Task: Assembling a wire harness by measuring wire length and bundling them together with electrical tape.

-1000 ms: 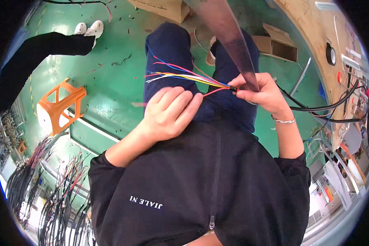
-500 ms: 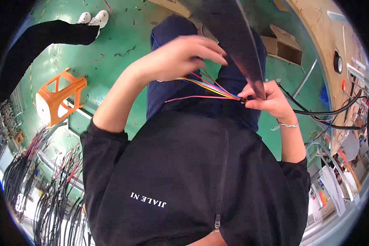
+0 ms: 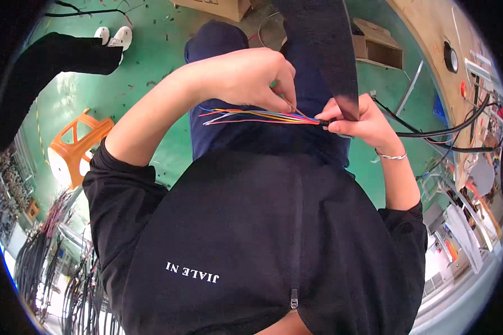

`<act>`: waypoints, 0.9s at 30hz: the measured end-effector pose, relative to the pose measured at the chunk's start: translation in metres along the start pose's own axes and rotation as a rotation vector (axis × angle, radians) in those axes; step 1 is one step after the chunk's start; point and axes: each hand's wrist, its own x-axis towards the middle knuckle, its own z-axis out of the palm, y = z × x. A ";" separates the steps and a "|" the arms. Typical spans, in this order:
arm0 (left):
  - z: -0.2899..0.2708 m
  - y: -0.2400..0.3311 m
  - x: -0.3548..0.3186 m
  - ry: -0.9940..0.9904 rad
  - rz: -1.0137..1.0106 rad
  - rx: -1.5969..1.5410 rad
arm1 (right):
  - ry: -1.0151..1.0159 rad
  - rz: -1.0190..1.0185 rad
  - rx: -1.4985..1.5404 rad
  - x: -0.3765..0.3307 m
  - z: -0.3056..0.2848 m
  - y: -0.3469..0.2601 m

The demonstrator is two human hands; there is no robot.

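Note:
My right hand (image 3: 360,120) is closed on the stripped end of a black cable (image 3: 325,123). From that end, several thin coloured wires (image 3: 251,116), among them red, white, yellow and blue, fan out to the left over my dark-blue trouser legs. Above the wires, my left hand (image 3: 257,81) pinches one thin brownish wire (image 3: 297,109) between thumb and fingertips, close to the cable end. A broad dark strip (image 3: 324,50) hangs close to the camera and covers part of my legs and part of my right hand.
The black cable runs right to a wooden bench (image 3: 439,61) holding a black tape roll (image 3: 451,57). An open cardboard box (image 3: 377,50) lies beyond my legs. On the left are an orange stool (image 3: 78,145), another person's leg (image 3: 61,53) and hanging bundles of black cables (image 3: 36,268).
My left hand has come down from a loose, blurred pose and closed on one wire. The fanned wires now lie flatter and straighter. My right hand keeps its hold on the cable.

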 end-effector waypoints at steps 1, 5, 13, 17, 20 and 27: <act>0.001 0.004 0.000 -0.002 0.003 0.004 | -0.009 -0.064 -0.037 -0.001 0.000 0.000; 0.003 0.010 0.002 -0.048 -0.050 0.014 | -0.009 -0.115 -0.042 -0.001 0.002 -0.002; 0.022 0.003 0.006 0.311 0.277 0.864 | -0.019 -0.050 -0.030 -0.003 0.002 0.001; 0.008 -0.010 -0.020 0.627 0.330 1.170 | -0.002 -0.043 -0.015 -0.003 0.001 0.005; -0.005 -0.023 -0.051 0.798 0.190 1.323 | 0.058 0.065 0.138 0.001 0.006 0.001; 0.007 -0.088 -0.107 0.797 -0.236 0.758 | 0.021 0.000 -0.041 0.037 0.010 0.012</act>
